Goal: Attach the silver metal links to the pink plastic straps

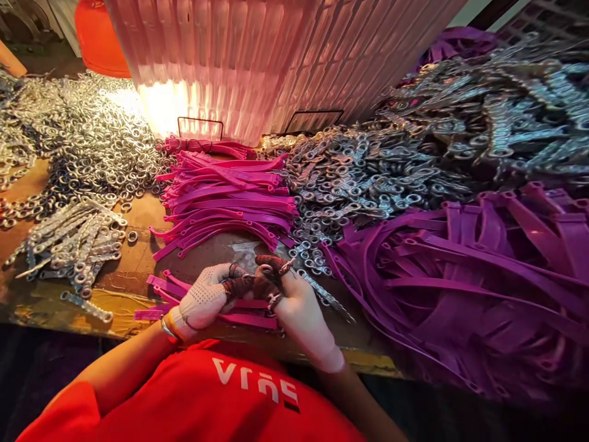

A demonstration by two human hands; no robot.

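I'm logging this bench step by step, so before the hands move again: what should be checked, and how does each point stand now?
1. Both gloves on: left hand and right hand are gloved. Ok.
2. Grip on the work: both hands meet over a pink strap at the bench edge; the fingertips pinch a small metal part. Ok.
3. How the part sits on the strap: hidden by the fingers. Cannot tell.
4. Strap supply: pink stack just beyond the hands. Ok.
5. Metal supply: metal pieces heaped beside the stack. Ok.
6. Purple straps spill close to the right hand. Not ok.
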